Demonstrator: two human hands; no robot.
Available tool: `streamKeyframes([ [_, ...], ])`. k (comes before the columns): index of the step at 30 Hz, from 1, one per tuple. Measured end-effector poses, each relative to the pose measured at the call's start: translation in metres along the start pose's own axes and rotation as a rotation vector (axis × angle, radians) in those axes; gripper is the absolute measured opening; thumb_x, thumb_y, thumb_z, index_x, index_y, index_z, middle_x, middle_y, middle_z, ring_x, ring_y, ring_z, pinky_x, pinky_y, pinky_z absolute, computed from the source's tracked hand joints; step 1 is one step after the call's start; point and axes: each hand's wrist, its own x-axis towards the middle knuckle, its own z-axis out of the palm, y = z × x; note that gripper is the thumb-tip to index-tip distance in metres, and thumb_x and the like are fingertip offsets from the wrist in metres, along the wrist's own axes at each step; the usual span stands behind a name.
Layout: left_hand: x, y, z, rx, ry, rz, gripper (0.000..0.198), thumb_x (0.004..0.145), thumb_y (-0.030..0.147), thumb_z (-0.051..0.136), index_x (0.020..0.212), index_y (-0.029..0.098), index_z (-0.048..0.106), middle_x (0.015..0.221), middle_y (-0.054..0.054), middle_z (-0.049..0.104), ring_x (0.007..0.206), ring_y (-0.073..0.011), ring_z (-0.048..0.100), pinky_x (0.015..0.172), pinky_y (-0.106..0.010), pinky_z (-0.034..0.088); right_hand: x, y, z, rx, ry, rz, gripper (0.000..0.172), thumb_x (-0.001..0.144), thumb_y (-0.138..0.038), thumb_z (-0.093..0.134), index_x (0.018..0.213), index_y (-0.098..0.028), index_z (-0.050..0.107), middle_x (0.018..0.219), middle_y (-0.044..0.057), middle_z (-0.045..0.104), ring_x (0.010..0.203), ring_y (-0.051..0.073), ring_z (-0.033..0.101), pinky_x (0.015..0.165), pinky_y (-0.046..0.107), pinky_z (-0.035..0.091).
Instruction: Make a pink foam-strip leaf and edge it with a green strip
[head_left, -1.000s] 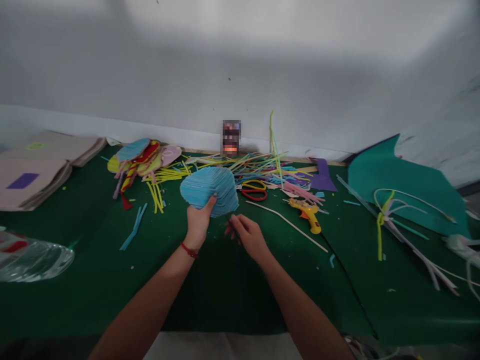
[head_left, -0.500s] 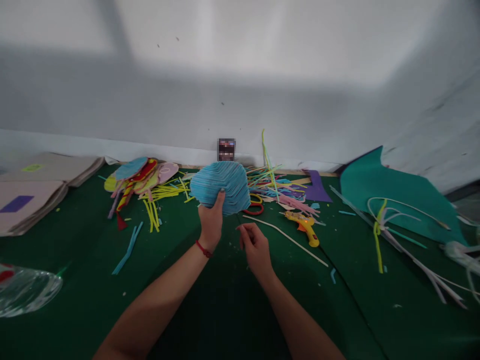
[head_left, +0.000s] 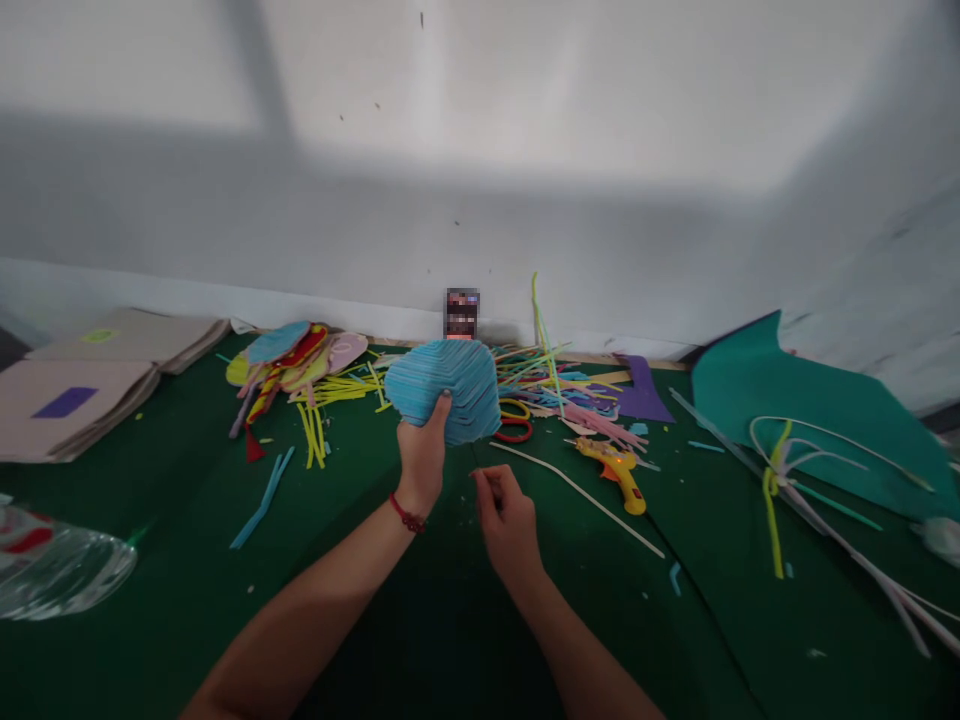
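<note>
My left hand (head_left: pixel 421 458) grips a thick fanned stack of blue foam cut-outs (head_left: pixel 444 388) by its lower edge and holds it upright above the green table cover (head_left: pixel 187 590). A red cord is tied round that wrist. My right hand (head_left: pixel 507 515) hovers just right of it, low over the cover, fingers pinched together near a thin dark thread that I can barely make out.
A yellow glue gun (head_left: pixel 616 470) and red-handled scissors (head_left: pixel 513 423) lie right of the stack among several foam strips (head_left: pixel 559 385). Coloured cut-outs (head_left: pixel 296 355) sit at back left, cardboard sheets (head_left: pixel 82 385) far left, a plastic bottle (head_left: pixel 56 565) near left, teal foam (head_left: pixel 810 410) at right.
My left hand has lifted the blue stack off the cover and tilted it upright. My right hand has drawn back a little and pinched its fingers.
</note>
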Motion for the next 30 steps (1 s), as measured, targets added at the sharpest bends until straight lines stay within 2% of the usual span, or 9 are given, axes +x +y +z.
streamKeyframes([
  [5, 0.010, -0.005, -0.004, -0.027, -0.052, -0.092, 0.042, 0.063, 0.040, 0.080, 0.092, 0.011, 0.070, 0.098, -0.010, 0.073, 0.088, -0.0238, 0.069, 0.087, -0.041, 0.054, 0.002, -0.002, -0.003, -0.054, -0.094, 0.017, 0.028, 0.094, -0.044, 0.039, 0.082, -0.021, 0.049, 0.047, -0.009, 0.032, 0.039, 0.010, 0.031, 0.044, 0.024, 0.016],
  [9, 0.011, -0.006, -0.002, -0.054, -0.061, -0.168, 0.046, 0.062, 0.036, 0.081, 0.099, 0.010, 0.070, 0.102, -0.011, 0.073, 0.087, -0.0239, 0.069, 0.087, -0.042, 0.054, 0.002, -0.004, -0.003, -0.032, -0.103, 0.060, 0.028, 0.094, -0.044, 0.038, 0.082, -0.021, 0.048, 0.047, -0.010, 0.031, 0.039, 0.009, 0.030, 0.043, 0.024, 0.017],
  [12, 0.010, -0.006, -0.001, -0.045, -0.057, -0.183, 0.044, 0.062, 0.036, 0.080, 0.096, 0.010, 0.070, 0.101, -0.011, 0.073, 0.086, -0.0238, 0.070, 0.088, -0.043, 0.054, 0.001, -0.005, -0.003, -0.032, -0.108, 0.075, 0.027, 0.094, -0.044, 0.039, 0.084, -0.021, 0.048, 0.048, -0.009, 0.032, 0.039, 0.010, 0.030, 0.043, 0.024, 0.017],
  [18, 0.008, -0.004, -0.001, -0.033, -0.051, -0.172, 0.045, 0.061, 0.037, 0.081, 0.095, 0.009, 0.071, 0.096, -0.012, 0.074, 0.086, -0.0250, 0.070, 0.087, -0.044, 0.054, -0.001, -0.004, -0.002, -0.037, -0.092, 0.087, 0.029, 0.094, -0.047, 0.038, 0.084, -0.022, 0.048, 0.048, -0.009, 0.033, 0.039, 0.010, 0.030, 0.042, 0.024, 0.017],
  [23, 0.005, -0.009, -0.002, 0.012, -0.021, -0.167, 0.043, 0.062, 0.038, 0.080, 0.093, 0.010, 0.071, 0.097, -0.012, 0.074, 0.086, -0.0245, 0.070, 0.085, -0.042, 0.055, -0.005, 0.000, 0.004, -0.057, -0.023, 0.074, 0.030, 0.093, -0.049, 0.038, 0.082, -0.022, 0.047, 0.048, -0.008, 0.033, 0.038, 0.010, 0.030, 0.042, 0.024, 0.017],
  [30, -0.002, -0.011, -0.002, 0.033, -0.054, -0.176, 0.041, 0.063, 0.037, 0.080, 0.092, 0.009, 0.072, 0.094, -0.011, 0.074, 0.082, -0.0236, 0.070, 0.080, -0.040, 0.056, -0.009, -0.001, 0.006, -0.047, 0.033, 0.069, 0.031, 0.093, -0.049, 0.040, 0.079, -0.023, 0.047, 0.048, -0.008, 0.034, 0.039, 0.010, 0.031, 0.042, 0.024, 0.017],
])
